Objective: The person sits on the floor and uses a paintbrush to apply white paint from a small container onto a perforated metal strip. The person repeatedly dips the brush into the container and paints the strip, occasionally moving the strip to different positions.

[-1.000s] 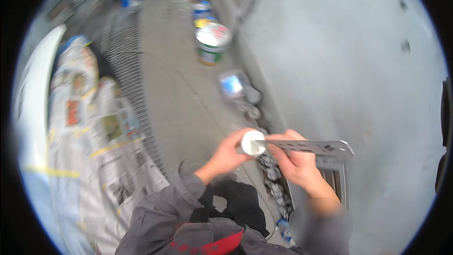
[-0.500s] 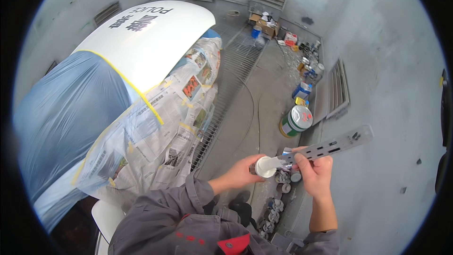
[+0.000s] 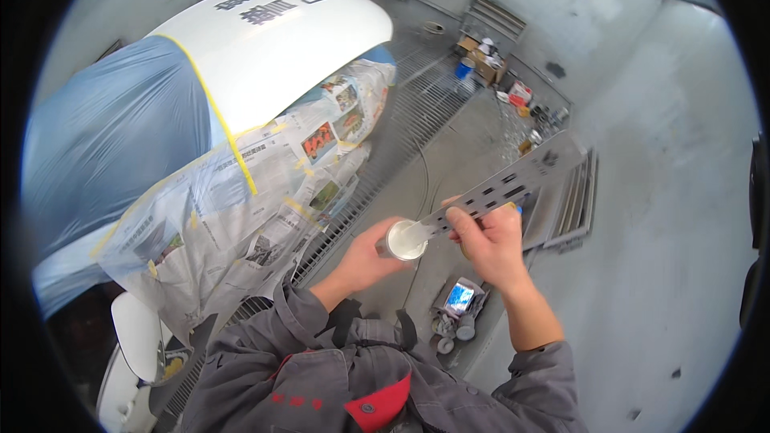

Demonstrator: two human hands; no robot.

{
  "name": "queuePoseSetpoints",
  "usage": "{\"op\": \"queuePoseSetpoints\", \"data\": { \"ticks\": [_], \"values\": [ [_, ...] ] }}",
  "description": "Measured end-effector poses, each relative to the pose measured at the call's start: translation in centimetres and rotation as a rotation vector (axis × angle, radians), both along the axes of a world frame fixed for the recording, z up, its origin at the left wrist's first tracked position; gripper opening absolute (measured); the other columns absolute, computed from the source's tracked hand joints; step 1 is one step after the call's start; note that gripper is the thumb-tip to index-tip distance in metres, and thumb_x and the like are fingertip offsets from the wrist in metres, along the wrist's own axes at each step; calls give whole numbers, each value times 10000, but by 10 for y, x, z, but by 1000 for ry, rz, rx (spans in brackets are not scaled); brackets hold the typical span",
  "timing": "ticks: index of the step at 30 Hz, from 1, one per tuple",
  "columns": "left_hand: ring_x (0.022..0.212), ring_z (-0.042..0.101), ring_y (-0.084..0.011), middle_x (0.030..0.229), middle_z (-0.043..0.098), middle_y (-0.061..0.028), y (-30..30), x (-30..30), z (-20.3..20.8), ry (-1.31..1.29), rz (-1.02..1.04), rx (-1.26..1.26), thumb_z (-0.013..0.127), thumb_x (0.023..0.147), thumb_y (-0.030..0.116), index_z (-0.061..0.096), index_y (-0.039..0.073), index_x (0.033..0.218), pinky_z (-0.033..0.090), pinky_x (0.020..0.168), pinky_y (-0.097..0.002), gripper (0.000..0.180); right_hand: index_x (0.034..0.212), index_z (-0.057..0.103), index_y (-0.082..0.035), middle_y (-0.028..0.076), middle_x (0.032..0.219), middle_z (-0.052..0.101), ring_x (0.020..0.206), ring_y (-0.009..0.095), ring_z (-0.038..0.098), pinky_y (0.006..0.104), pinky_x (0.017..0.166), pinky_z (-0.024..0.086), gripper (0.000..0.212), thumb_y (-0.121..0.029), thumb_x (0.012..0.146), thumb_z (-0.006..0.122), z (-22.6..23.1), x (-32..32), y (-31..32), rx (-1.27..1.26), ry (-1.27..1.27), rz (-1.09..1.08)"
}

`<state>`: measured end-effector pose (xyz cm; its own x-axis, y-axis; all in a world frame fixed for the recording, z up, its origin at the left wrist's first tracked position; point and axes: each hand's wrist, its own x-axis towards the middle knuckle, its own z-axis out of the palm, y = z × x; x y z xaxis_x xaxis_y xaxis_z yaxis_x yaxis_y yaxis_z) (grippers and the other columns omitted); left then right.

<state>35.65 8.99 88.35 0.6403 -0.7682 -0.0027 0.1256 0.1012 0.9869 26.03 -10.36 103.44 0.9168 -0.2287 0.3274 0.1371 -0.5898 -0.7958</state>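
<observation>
My left hand point(image 3: 362, 258) is wrapped round a small cup point(image 3: 407, 247) with white paint in it. In my right hand point(image 3: 491, 242) is a long flat mixing stick point(image 3: 509, 180), pale grey with rows of dark rectangular holes. Its lower end, coated white, dips into the cup's mouth; the upper end slants up to the right. How deep the stick reaches into the paint is hidden.
On the left stands a car with a white hood point(image 3: 273, 48), masked with newspaper point(image 3: 273, 184), blue plastic film point(image 3: 120, 136) and yellow tape. A floor grating point(image 3: 417, 72) runs beside it. Cans and boxes point(image 3: 489, 64) line the right wall. A lit screen point(image 3: 459, 297) lies near several cups.
Both hands, with the cup and the mixing stick, have shifted left and up in the picture. The view has turned; the large green can is no longer visible, and the lit screen shows fully.
</observation>
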Motion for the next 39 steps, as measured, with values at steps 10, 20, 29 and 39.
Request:
{"op": "queuePoseSetpoints", "data": {
  "ticks": [10,20,29,39],
  "values": [
    [1320,611,-187,1425,664,-76,-32,98,-20,-20,232,-42,895,810,74,584,38,1492,452,1159,-367,751,1122,787,45,40,788,743,683,92,707,269,619,584,181,-94,1044,700,12,134,-45,-29,-20,193],
    [1326,602,-154,1487,609,-56,-53,219,-14,-39,304,46,878,832,-12,459,15,1601,480,1162,-352,876,1119,787,57,45,776,753,679,93,704,266,632,591,198,-108,1044,707,9,271,-68,47,1,261],
    [1321,611,-162,1477,615,-58,-57,266,-35,23,503,31,891,838,38,481,21,1583,486,1163,-363,850,1097,789,52,49,765,743,663,84,691,265,611,577,180,-95,1039,705,-5,365,-75,-1,75,410],
    [1319,625,-199,1440,666,-91,-98,304,-28,11,733,70,888,840,98,555,46,1540,472,1148,-380,777,1065,785,67,67,751,755,625,97,701,257,587,567,170,-77,1029,703,-34,460,-112,-105,24,672]
  ]
}}
